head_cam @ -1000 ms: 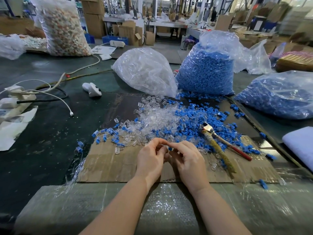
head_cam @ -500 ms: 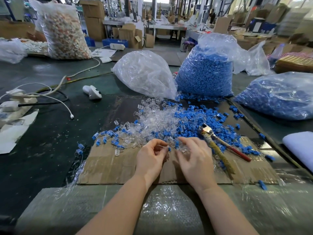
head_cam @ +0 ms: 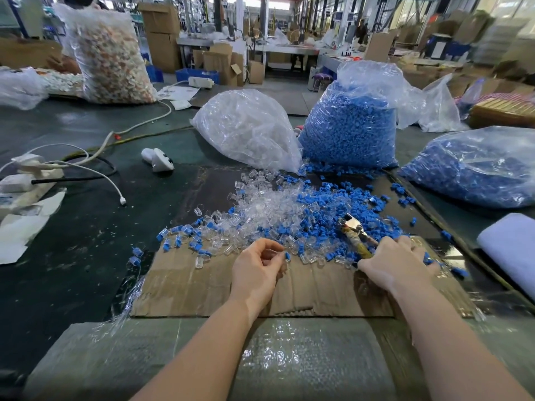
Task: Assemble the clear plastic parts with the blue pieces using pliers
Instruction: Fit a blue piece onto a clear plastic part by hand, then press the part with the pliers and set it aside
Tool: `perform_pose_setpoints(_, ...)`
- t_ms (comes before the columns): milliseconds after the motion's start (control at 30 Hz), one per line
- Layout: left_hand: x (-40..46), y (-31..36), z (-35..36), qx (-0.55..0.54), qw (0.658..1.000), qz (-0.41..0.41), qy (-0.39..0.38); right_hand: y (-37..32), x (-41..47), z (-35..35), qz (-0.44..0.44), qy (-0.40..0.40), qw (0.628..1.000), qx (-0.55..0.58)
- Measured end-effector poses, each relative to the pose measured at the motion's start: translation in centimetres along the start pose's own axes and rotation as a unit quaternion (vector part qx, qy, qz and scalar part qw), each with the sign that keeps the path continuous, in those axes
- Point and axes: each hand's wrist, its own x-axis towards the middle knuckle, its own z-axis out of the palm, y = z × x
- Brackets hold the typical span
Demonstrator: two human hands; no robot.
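Observation:
A heap of clear plastic parts point(head_cam: 260, 209) and blue pieces point(head_cam: 327, 209) lies on a cardboard sheet point(head_cam: 188, 290). My left hand point(head_cam: 256, 270) pinches a small clear part with a blue piece point(head_cam: 287, 256) at its fingertips, just in front of the heap. My right hand point(head_cam: 393, 263) has its fingers curled round the taped handles of the pliers point(head_cam: 354, 234), whose metal jaws point away into the blue pieces. The handles' lower ends are hidden under my hand.
Behind the heap stand a bag of clear parts point(head_cam: 246, 128) and a bag of blue pieces point(head_cam: 350, 128); another blue bag point(head_cam: 474, 166) lies at right. A white controller point(head_cam: 157, 159), cables and a power strip point(head_cam: 26, 175) are at left. White foam point(head_cam: 512, 250) is at right.
My right hand left the left hand, moved right and took hold of the pliers' handles. The left hand stayed put, still holding the small part.

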Motion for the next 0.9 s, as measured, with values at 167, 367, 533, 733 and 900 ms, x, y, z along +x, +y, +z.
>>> perform_pose_setpoints(167, 0.0, 0.2, 0.0, -0.017, 1.0, -0.011, -0.004, 0.0, 0.2, -0.4, 0.018, 0.016, 1.0, 0.003)
perform_pose_setpoints(367, 0.3, 1.2, -0.3, -0.115, 0.991, -0.07, 0.001, -0.8, -1.5, -1.4, -0.101, 0.082, 0.983, 0.13)
perform_pose_setpoints(533, 1.2, 1.8, -1.1, -0.178, 0.979, -0.102, 0.021, -3.0, -4.4, -2.5, -0.21, -0.019, 0.945, 0.251)
perform_pose_setpoints(733, 2.7, 2.1, -1.0, -0.202, 0.974, -0.088, 0.058, -4.9, -7.0, -2.2, -0.233, -0.173, 0.891, 0.348)
perform_pose_setpoints(900, 2.9, 2.1, -1.2, -0.181, 0.977, -0.09, 0.073, -5.7, -7.6, -2.4, -0.24, -0.222, 0.873, 0.363)
